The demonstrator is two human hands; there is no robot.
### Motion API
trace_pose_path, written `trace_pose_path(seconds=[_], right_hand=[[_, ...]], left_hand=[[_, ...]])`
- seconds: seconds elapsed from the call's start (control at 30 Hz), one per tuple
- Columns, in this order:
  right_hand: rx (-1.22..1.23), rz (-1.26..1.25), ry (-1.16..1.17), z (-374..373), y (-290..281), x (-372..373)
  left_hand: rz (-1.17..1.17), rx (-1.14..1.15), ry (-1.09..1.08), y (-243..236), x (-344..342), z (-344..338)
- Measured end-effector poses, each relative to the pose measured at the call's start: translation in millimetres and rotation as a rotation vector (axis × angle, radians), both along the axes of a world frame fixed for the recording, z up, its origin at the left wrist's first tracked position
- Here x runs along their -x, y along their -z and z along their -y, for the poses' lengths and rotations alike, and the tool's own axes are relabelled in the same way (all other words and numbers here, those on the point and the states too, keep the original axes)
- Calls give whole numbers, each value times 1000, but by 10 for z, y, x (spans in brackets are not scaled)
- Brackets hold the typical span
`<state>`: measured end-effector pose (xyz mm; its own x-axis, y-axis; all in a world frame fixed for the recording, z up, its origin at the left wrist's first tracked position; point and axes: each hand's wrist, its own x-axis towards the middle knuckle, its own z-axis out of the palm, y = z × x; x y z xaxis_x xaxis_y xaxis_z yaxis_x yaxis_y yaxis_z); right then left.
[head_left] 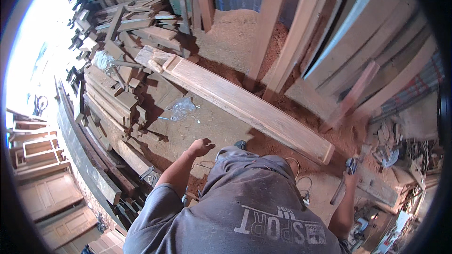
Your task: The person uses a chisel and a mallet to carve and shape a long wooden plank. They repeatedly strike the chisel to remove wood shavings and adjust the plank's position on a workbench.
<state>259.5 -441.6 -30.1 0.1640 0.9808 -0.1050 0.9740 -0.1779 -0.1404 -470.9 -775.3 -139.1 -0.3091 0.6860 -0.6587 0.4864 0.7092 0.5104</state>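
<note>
My right hand (351,179) is closed around a long, narrow hand plane (338,192) with a metal part on top. It is beside the near right end of a thick timber beam (249,106). The beam lies diagonally in front of me, and a squared step is cut near its far left end. Over the floor to the left of my body hangs my left hand (201,146), empty, its fingers loosely curled and apart. It touches nothing.
Stacked offcuts (110,96) and long boards (89,148) fill the left side. Tall planks (301,33) lean at the back right, with sawdust (230,35) heaped behind them. A clear plastic bag (182,108) and cords (305,188) lie on the floor. Scraps (388,136) crowd the right.
</note>
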Motion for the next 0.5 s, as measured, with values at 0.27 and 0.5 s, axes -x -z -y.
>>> trace_pose_path(seconds=[0.27, 0.5], right_hand=[[-402, -20, 21, 98, 288, 227], [-385, -4, 210, 351, 190, 634]], left_hand=[[73, -18, -155, 466, -241, 421], [68, 68, 90, 879, -363, 656]])
